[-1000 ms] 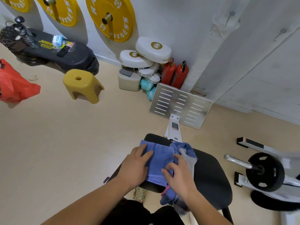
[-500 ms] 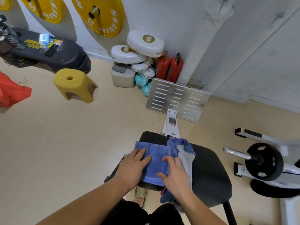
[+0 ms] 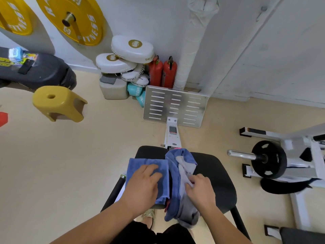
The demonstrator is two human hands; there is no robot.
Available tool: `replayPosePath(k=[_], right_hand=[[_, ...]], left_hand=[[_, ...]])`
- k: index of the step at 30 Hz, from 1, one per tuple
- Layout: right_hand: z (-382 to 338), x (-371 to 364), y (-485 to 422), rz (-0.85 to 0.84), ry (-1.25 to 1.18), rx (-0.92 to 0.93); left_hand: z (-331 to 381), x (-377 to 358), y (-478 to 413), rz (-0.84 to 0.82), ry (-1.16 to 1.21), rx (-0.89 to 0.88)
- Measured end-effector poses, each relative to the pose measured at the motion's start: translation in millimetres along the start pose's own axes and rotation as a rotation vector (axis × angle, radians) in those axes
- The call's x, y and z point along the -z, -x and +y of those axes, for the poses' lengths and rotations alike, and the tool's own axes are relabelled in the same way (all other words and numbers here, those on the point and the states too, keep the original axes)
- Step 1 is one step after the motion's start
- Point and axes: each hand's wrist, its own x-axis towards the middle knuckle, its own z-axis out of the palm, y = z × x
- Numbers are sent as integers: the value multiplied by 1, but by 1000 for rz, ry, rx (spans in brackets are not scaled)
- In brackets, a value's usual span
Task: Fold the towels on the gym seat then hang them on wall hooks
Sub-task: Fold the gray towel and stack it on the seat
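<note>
At the seat's left edge, the left hand lies flat on the blue towel; the right hand pinches the white towel.

This is a gym. Yellow weight plates marked FITNESS hang on pegs on the wall, white boxing pads are stacked in the corner beside two red fire extinguishers, and a black plate sits on a chrome bar at the right. A padded black seat stands on a white frame with a slotted metal footplate ahead of it.
</note>
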Motion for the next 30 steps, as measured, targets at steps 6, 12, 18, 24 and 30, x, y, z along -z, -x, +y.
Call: replayPosePath(k=[6,12,18,24,30], right_hand=[[14,20,16,49,-581,-241],[35,65,65,44,-659,-190],[40,125,110,-17,-719,-15],[56,176,139,-183,-496,162],[96,225,164,-164,-481,301]], left_hand=[[13,9,3,43,107,3],[36,10,-14,1,272,27],[78,7,-32,-89,364,-46],[155,29,-44,-117,544,-305],[240,49,-39,-368,580,-422]])
